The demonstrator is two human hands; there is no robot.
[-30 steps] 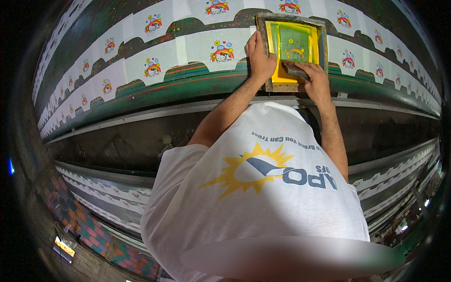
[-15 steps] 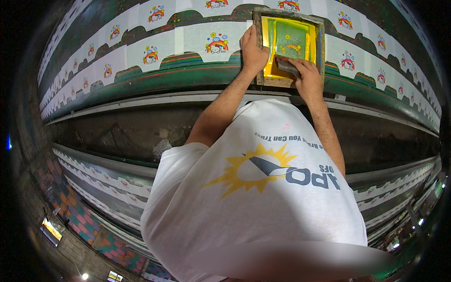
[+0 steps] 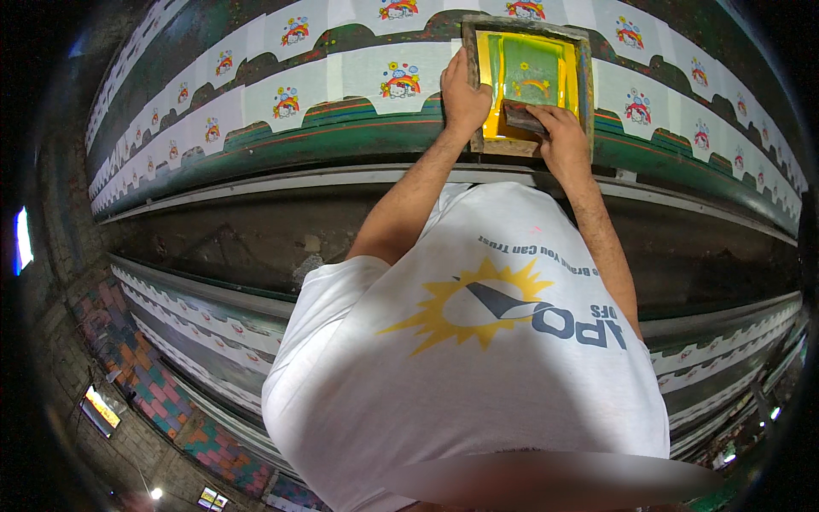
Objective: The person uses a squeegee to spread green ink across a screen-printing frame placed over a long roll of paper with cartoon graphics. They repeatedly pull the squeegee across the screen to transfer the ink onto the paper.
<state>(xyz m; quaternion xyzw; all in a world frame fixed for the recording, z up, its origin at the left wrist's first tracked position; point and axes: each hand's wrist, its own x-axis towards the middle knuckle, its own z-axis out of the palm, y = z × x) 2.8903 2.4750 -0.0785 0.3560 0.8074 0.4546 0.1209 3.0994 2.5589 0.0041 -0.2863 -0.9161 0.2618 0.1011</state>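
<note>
A wooden-framed printing screen lies on the long green table, over the near row of white cut fabric pieces. Yellow ink coats the edges of its mesh, and a small flower and rainbow design shows in the middle. With its fingers along the frame's left side, my left hand grips the screen. My right hand is closed on a dark wooden squeegee, which sits tilted near the screen's front edge. The squeegee's blade is hidden in the ink.
White fabric pieces with a colourful cartoon print lie in rows to both sides and beyond. A pale rail runs along the table's near edge. Behind me stands another long table with printed pieces. Coloured floor tiles show at lower left.
The whole view has shifted slightly to the right. Both hands, the squeegee and the screen keep nearly the same places relative to one another.
</note>
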